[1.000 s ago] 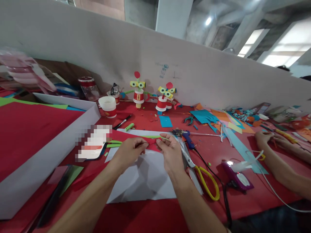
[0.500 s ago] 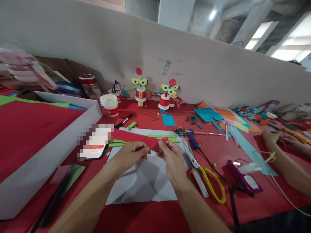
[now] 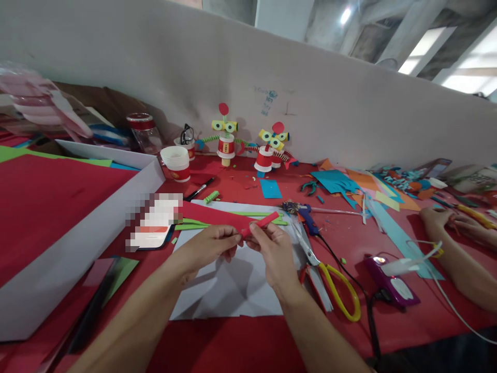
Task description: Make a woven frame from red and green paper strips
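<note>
A narrow red paper strip is pinched between my two hands above white sheets. My left hand has its fingertips closed on the strip's left end. Thumb and fingers of my right hand are closed on it farther right, and the free end sticks out up and to the right. Behind my hands lie a wider red paper piece and green strips.
Scissors with yellow handles, a glue gun and a purple power socket lie to the right. A phone and a white box are left. Paper figures stand behind. Another person's arm rests far right.
The free end of the red strip now reaches farther up and right past my right thumb. Both hands stay close together, and the view has shifted slightly.
</note>
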The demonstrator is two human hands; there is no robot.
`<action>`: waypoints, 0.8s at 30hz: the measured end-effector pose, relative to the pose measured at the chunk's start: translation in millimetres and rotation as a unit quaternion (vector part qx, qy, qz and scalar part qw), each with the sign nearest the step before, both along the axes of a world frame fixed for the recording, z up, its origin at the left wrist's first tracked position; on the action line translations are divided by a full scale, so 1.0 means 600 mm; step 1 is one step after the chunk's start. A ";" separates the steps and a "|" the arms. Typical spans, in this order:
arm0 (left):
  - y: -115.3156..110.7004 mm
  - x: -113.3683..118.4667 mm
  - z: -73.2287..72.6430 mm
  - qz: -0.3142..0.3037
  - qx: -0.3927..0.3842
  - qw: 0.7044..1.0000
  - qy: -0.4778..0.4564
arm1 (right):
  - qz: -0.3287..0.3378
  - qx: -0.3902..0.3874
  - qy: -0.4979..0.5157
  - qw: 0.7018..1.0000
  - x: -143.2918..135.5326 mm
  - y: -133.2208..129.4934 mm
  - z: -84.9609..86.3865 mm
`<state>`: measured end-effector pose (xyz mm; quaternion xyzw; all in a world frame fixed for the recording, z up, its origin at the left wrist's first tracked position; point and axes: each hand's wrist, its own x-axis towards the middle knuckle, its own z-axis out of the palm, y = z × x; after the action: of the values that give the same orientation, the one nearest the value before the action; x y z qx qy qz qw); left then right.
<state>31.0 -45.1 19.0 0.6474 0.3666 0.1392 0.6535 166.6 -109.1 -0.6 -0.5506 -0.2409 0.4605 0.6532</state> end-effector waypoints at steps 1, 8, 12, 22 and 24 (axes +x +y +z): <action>0.000 0.000 0.000 -0.003 -0.004 1.000 -0.002 | 0.007 -0.002 -0.001 1.000 0.000 0.000 0.000; 0.003 -0.009 0.005 -0.007 -0.015 1.000 0.012 | -0.030 0.004 0.030 0.999 0.010 -0.001 0.008; 0.006 -0.012 0.009 -0.017 -0.045 0.999 0.010 | -0.041 0.005 0.037 0.998 0.014 0.000 0.011; 0.002 0.002 -0.003 0.030 -0.078 0.996 -0.035 | 0.002 0.014 0.029 0.999 0.001 -0.003 0.006; 0.002 0.002 -0.004 0.006 -0.082 0.996 -0.034 | -0.009 0.013 0.026 1.000 0.004 -0.003 0.006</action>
<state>32.5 -44.0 16.4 0.5845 0.3580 0.1347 0.7156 169.2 -110.9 2.9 -0.5318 -0.2248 0.4654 0.6709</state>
